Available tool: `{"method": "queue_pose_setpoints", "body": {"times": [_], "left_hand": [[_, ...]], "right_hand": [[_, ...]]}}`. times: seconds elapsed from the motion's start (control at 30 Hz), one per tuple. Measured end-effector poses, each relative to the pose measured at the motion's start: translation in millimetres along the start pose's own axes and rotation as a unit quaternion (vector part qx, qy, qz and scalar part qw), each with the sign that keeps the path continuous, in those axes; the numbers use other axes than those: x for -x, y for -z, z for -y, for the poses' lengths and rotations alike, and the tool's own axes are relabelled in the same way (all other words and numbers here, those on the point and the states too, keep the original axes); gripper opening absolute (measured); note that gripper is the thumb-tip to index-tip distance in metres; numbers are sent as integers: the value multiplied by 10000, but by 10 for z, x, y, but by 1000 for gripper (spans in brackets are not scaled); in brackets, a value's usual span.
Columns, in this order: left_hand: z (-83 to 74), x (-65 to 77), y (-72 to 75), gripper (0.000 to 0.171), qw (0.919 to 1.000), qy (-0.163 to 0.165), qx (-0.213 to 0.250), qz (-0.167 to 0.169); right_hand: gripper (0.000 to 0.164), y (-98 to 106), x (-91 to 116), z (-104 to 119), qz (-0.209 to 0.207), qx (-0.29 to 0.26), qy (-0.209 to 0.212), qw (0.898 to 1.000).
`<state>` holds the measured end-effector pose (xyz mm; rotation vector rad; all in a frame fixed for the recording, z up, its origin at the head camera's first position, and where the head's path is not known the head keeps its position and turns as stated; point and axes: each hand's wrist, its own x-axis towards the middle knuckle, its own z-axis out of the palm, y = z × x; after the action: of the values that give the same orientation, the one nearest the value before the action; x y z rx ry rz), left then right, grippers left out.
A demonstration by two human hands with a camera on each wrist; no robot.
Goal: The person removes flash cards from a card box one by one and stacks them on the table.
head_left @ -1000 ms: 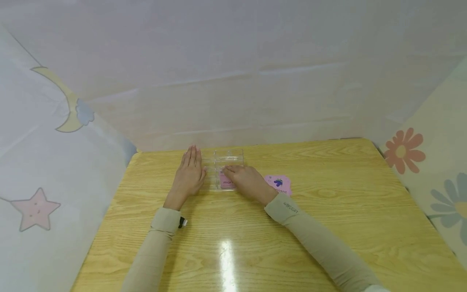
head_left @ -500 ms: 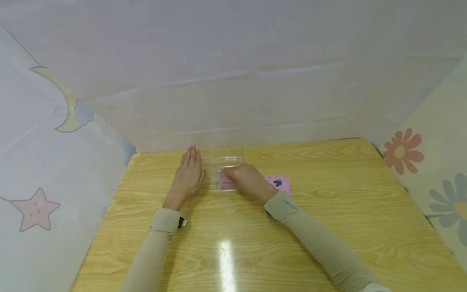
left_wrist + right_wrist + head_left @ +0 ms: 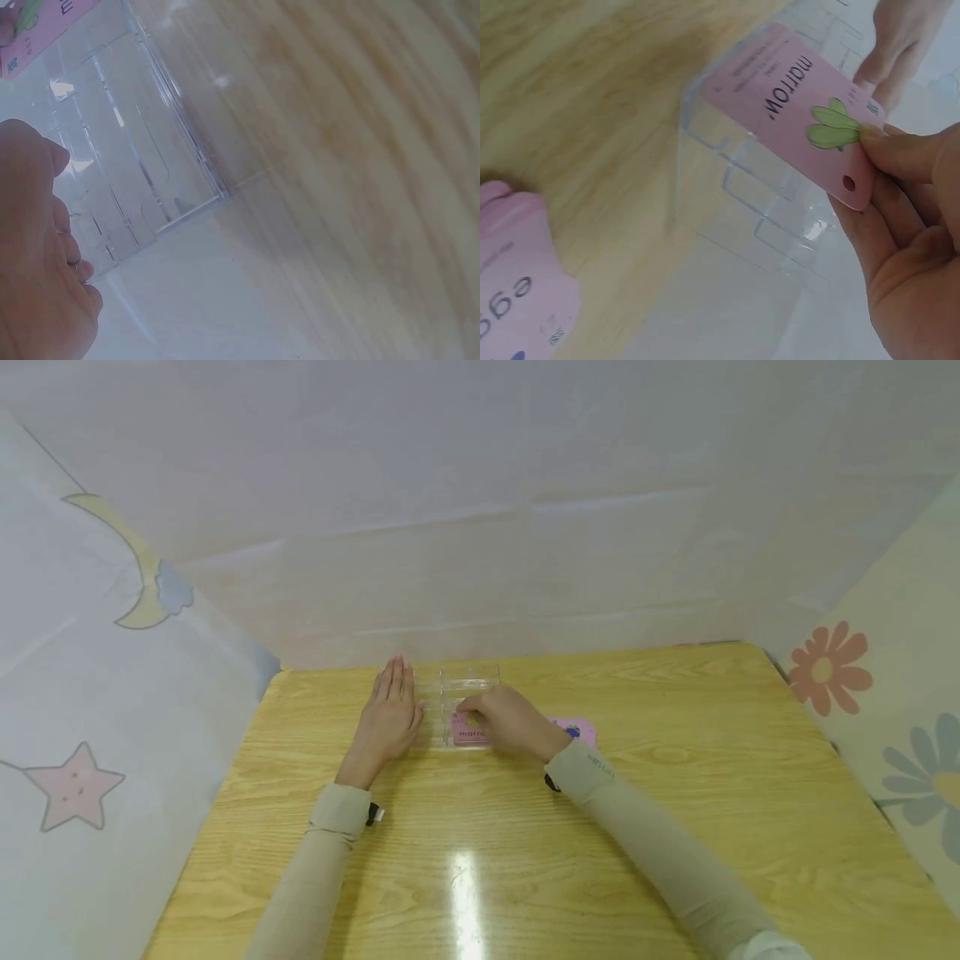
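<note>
A clear plastic rack (image 3: pixel 471 682) with stepped slots and a middle divider stands at the far side of the table. My left hand (image 3: pixel 386 718) rests along its left side, fingers straight and pointing away from me. The left wrist view shows that hand (image 3: pixel 37 247) at the rack's edge (image 3: pixel 191 214). With thumb and fingers, my right hand (image 3: pixel 513 718) pinches a pink marrow card (image 3: pixel 471 735) at the front of the rack's right half. Close up, the card (image 3: pixel 795 112) shows a green marrow, printed text and a hole near one corner, and overlaps the clear rack.
Pink wavy-edged cards, the top one with a purple eggplant (image 3: pixel 576 732), lie on the table right of the rack, partly behind my right wrist. A pale cloth wall (image 3: pixel 480 568) rises directly behind the wooden table (image 3: pixel 600 860).
My right hand's fingers have drawn in, and more of the marrow card shows, including its green picture. My right wrist covers more of the eggplant card. My left hand stays put.
</note>
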<state>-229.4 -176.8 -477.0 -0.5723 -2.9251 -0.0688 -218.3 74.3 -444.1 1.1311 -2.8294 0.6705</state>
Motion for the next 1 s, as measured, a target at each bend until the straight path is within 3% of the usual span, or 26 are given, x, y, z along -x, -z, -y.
{"method": "queue_pose_setpoints", "body": {"times": [0.47,0.7,1.0], "left_hand": [[5,6,-33,71,9999,6,-49,-109],[2,0,-32,70,10000,12,-2,-85],[-7,-4,-16,70,10000,20,-4,-80]], "right_hand": [[24,145,-53,5,594,-456,-32,9972],[23,182,-62,-27,373,-324,102,9987],[28,298,-43,-50,196,-535,-90,9983]]}}
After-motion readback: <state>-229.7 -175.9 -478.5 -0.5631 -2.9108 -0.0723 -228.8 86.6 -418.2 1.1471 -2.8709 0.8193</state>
